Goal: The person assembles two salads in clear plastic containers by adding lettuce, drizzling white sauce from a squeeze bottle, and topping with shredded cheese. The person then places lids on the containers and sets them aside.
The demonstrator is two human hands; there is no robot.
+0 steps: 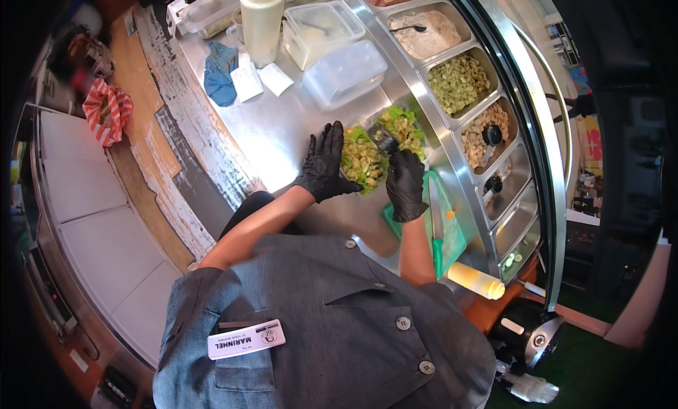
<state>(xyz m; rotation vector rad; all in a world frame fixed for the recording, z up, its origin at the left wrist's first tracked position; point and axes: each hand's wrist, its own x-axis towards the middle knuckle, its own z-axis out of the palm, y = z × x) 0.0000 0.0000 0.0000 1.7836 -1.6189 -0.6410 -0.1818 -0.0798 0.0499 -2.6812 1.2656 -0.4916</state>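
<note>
Slanting from right-hand fingers (402, 164), the black scoop (383, 141) points up-left.

The left grip (326, 165) and right grip (407, 186) are black, the salad (361, 160) green and yellow-brown. The silver tabletop (279, 130) carries a blue cloth (221, 77) by its left edge. The bag (106, 112) is striped red and white, the shirt (304, 289) grey.

The scene is viewed from the wearer's head through a wide fisheye lens, pointed steeply down. The grey button-up shirt (318, 331) is seen closest, from above; the left hand (325, 165) and right hand (407, 188) are framed near mid-view, with the steel tabletop (265, 140) stretched beyond; edges are bowed rimward.
</note>
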